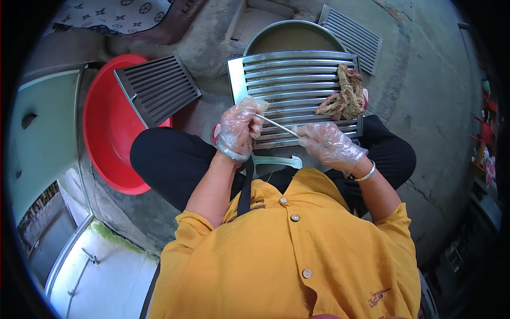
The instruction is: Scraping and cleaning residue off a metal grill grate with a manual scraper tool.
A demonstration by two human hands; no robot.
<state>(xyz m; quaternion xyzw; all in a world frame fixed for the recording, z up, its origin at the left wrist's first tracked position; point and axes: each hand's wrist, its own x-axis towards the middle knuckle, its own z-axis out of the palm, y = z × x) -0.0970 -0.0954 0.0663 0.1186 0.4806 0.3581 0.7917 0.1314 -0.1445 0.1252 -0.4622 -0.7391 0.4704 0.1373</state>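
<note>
Both my hands wear thin clear plastic gloves. Between them runs a slim metal rod (277, 125); my left hand (240, 127) grips its upper left end and my right hand (327, 144) its lower right end. Beneath the rod, a slatted metal baffle filter (295, 85) lies tilted before me, its far edge over the near side of a round basin (246, 51) of murky liquid. A crumpled, stained brown rag (347, 93) rests on the filter's right side. My fingers hide the rod's ends.
On the left, a second slatted filter (158, 89) lies across a red plastic basin (107, 159). A third filter (352, 38) lies on the concrete floor (422, 131) behind the round basin. A patterned cloth (115, 16) is at upper left. A pale green plastic piece (277, 160) shows between my legs.
</note>
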